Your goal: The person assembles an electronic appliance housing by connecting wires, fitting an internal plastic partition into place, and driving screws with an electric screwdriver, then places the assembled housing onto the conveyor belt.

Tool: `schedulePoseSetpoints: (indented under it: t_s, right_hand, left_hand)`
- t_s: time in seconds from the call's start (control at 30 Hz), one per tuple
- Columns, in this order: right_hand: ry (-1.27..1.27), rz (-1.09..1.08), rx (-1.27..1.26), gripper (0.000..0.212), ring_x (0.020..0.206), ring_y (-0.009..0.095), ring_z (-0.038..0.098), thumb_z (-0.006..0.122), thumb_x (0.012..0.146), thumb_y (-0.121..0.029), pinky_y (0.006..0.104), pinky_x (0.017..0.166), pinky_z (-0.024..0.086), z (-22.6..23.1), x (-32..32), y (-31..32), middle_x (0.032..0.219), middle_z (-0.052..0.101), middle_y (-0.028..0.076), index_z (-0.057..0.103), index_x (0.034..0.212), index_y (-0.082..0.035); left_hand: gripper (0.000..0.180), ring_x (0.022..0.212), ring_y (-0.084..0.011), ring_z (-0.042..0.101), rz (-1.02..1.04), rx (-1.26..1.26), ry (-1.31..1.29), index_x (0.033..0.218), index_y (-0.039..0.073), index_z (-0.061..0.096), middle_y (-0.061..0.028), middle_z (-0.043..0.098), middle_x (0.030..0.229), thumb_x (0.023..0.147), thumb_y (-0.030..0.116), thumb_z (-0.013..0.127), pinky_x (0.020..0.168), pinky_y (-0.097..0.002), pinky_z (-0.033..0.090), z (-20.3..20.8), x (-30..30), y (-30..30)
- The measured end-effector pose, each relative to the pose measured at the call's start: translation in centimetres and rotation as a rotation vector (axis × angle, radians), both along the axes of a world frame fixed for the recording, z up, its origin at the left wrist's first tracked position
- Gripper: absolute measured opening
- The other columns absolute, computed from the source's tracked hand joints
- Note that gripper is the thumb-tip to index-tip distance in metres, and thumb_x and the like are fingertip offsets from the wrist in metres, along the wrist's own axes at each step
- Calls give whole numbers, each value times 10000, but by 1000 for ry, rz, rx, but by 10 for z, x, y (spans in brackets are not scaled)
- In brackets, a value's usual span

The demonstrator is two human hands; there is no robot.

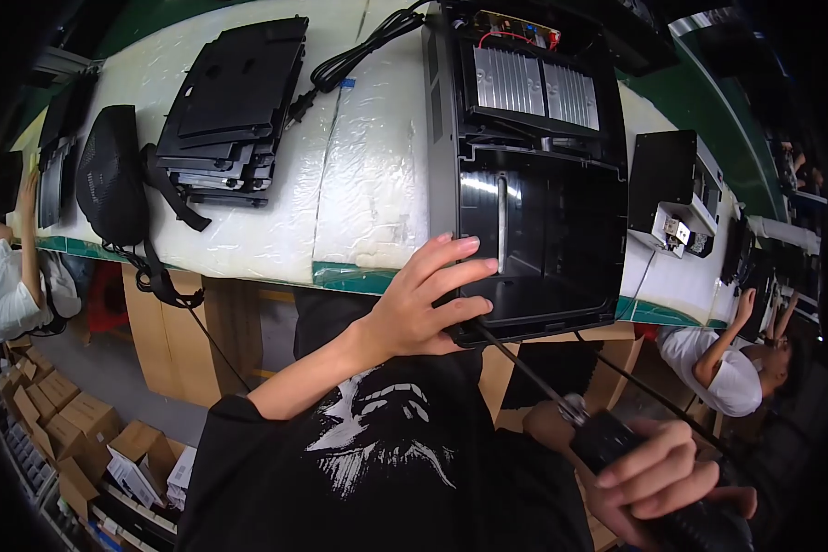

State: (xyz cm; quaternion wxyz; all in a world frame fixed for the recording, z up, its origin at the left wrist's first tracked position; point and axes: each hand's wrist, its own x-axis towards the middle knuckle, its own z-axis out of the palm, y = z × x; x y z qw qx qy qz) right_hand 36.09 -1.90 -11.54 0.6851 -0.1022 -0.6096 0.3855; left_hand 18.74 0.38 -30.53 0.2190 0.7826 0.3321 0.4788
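Wht print [386, 428] on shirt [248, 469], below L hand [428, 308]. R hand [661, 477] curled closed rd driver [605, 442]; shaft runs up-L to near edge of case [570, 239], tip contact unclear. L hand half-open, fingers spread over case's near-L rim. Heatsinks [511, 81] at far end, beyond L hand. Wht mat [377, 175] L of that hand; green table edge [350, 278] just beside.

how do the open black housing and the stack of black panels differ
The housing is a deep box with an open cavity; the panels are flat and stacked. The left hand touches the housing; no hand touches the panels. Both are black.
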Motion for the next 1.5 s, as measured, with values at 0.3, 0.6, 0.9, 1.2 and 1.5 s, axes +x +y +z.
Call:
schedulePoseSetpoints:
  t_s: [0.3, 0.6, 0.9, 1.2, 1.5]
  right_hand:
    - [-471, 113, -231, 758, 473, 260, 530, 509, 811, -647, 370, 373, 511, -9, 5, 12, 713, 481, 154, 209, 1412, -297]
    - [-158, -27, -217, 565, 642, 238, 625, 597, 791, -533, 300, 485, 492, -38, -6, 9, 733, 594, 153, 499, 840, 21]
    - [-347, 2, -132, 710, 482, 202, 540, 517, 812, -600, 281, 398, 514, -39, -14, 14, 710, 522, 113, 251, 1235, -96]
    - [-254, -81, -117, 727, 472, 217, 512, 430, 835, -646, 316, 444, 521, -46, -16, 11, 700, 501, 130, 274, 1274, -88]
    - [-307, 120, -549, 770, 602, 366, 565, 221, 870, -659, 430, 619, 518, -11, -12, 0, 688, 561, 241, 525, 864, 48]
  left_hand:
    - [423, 1257, -322, 400, -16, 22, -17, 992, 129, 570, -77, 484, 1306, 626, 289, 710, 1018, -520, 376, 4, -1, 1]
    - [410, 1258, -317, 399, -13, 11, -16, 986, 132, 572, -74, 481, 1308, 627, 284, 696, 1014, -518, 379, 4, -4, 0]
    - [336, 1243, -310, 405, -44, 9, 8, 998, 151, 594, -70, 502, 1286, 788, 409, 547, 1008, -504, 368, 1, -4, 2]
    - [385, 1218, -309, 422, -43, 20, 36, 1001, 172, 625, -63, 529, 1262, 897, 488, 430, 988, -497, 374, -1, -5, 2]
    - [369, 1240, -307, 404, -48, 20, 23, 991, 145, 604, -73, 507, 1282, 874, 464, 460, 998, -512, 379, 2, -5, 2]
